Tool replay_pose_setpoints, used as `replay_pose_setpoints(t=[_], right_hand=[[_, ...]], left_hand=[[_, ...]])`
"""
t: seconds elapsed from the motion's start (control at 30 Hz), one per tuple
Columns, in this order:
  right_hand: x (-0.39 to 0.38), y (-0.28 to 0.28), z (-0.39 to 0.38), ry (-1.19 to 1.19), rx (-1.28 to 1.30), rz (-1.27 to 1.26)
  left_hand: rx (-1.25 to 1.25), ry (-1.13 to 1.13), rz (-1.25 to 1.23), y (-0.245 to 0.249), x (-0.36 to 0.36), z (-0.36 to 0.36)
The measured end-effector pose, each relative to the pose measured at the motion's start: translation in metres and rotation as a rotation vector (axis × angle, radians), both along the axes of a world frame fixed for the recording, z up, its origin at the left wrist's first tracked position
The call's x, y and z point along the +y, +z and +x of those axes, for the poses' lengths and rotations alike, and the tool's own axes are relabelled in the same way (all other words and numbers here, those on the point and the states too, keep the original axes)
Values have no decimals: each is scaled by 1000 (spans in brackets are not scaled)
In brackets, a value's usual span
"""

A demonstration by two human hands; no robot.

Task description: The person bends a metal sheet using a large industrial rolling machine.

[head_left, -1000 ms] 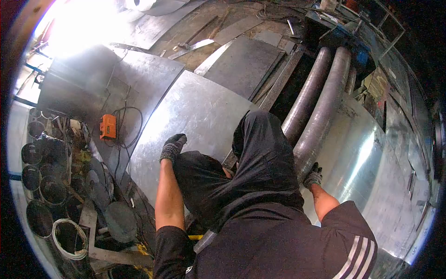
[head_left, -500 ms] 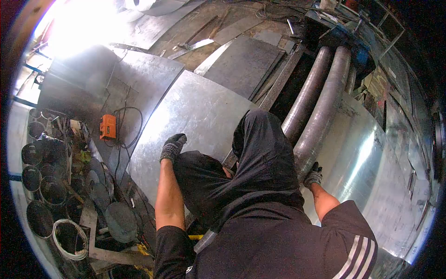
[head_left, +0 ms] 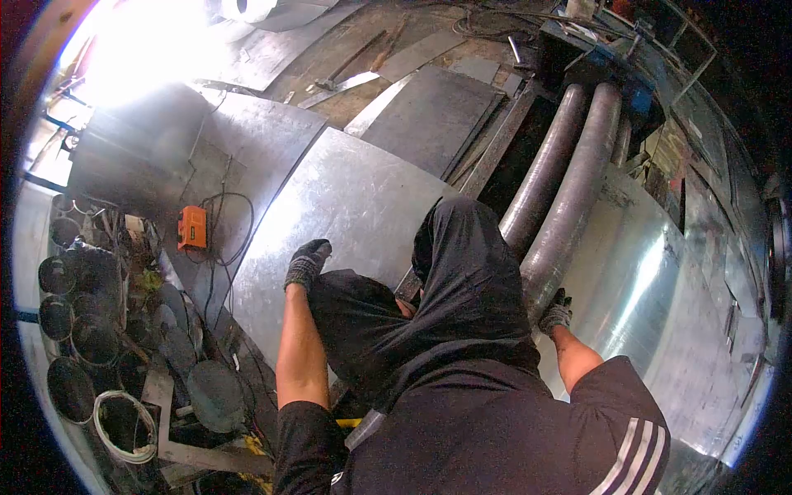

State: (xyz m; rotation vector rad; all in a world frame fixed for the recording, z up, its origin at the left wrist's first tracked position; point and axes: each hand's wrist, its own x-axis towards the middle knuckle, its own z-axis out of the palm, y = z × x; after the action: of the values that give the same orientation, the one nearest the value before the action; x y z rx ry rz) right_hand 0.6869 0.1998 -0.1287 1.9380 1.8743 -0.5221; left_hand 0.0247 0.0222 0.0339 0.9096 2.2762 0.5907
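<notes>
A large galvanized metal sheet (head_left: pixel 346 198) lies flat in front of me and runs into two long steel rollers (head_left: pixel 569 198). Beyond the rollers it comes out curved and shiny (head_left: pixel 652 289). My left hand (head_left: pixel 307 262), in a dark knit glove, presses on the flat part with bent fingers. My gloved right hand (head_left: pixel 557 313) grips the curved part right beside the nearer roller. My raised knee in dark trousers (head_left: pixel 462 264) hides the sheet between the two hands.
An orange control box (head_left: pixel 191 226) with a black cable lies on a sheet to the left. Several round cans and rings (head_left: pixel 82 330) crowd the lower left. More steel plates (head_left: pixel 429 107) and strips lie on the floor behind. The blue machine frame (head_left: pixel 635 91) stands at the rollers' far end.
</notes>
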Motion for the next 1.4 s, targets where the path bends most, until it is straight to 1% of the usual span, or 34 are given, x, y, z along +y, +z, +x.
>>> replay_pose_setpoints(t=[0.07, 0.17, 0.3, 0.37, 0.4, 0.47, 0.5, 0.53, 0.57, 0.6, 0.67, 0.73, 0.83, 0.87, 0.93, 1.03, 1.1, 1.17, 1.2, 1.23, 1.27, 1.3, 1.33, 1.4], right_hand=[[1, 15, -5, 14, -17, -58], [0, 27, -9, 43, -67, -79], [0, 37, -11, 78, -35, -57], [3, 55, -21, 21, -39, -185], [-23, 19, -10, 23, -36, -179], [7, -61, 27, -66, 81, -17], [7, -31, 14, 14, -26, -105], [5, 1, 2, 16, -22, -99], [3, 35, -11, -10, -17, -154], [3, 51, -18, -35, -12, -209], [1, 28, -9, -29, -11, -159], [2, 21, -7, -25, -11, -111], [5, 20, -6, -3, -41, -150], [5, 1, 1, -1, -46, -124], [4, -10, 5, 2, -51, -98], [4, 7, -2, -27, 14, -60], [-1, 56, -21, -28, -29, -119], [-2, 67, -26, -30, -18, -127], [-2, 69, -27, -34, -7, -134], [-1, 48, -19, -33, -7, -134], [2, 16, -8, -41, -4, -84], [3, -4, 0, -50, -1, -34], [3, -1, -2, -48, -2, -34], [0, 16, -8, 42, -75, -51]], left_hand=[[-42, 42, -28, 0, 1, 0], [-55, 44, -8, -2, 1, 0], [7, 19, -36, 7, 4, 4], [-27, 30, -42, 11, 5, 6], [-24, 32, -36, 7, 4, 5], [18, 12, -32, -3, 2, -1], [-12, 12, -56, 3, 2, 1], [-8, 14, -51, 7, 2, 2], [5, -20, -30, -1, 0, -2], [16, -53, -9, 1, 0, -1], [-23, -2, -14, 7, 0, 3], [78, -86, -41, 12, 1, 4], [49, -82, -27, 8, 0, 2], [49, -80, -26, 9, 0, 2], [107, -128, -42, 11, 1, 3], [33, -75, -28, 2, -1, -1], [29, -61, -52, 8, 2, 1], [24, -47, -79, 11, 1, 3], [10, -51, -68, 12, 1, 3], [-3, -55, -56, 12, 1, 4], [-3, -53, -55, 13, 2, 3], [91, -126, -69, 11, 3, 2], [186, -197, -83, 8, 3, 0], [171, -149, -44, -3, 1, -4]])
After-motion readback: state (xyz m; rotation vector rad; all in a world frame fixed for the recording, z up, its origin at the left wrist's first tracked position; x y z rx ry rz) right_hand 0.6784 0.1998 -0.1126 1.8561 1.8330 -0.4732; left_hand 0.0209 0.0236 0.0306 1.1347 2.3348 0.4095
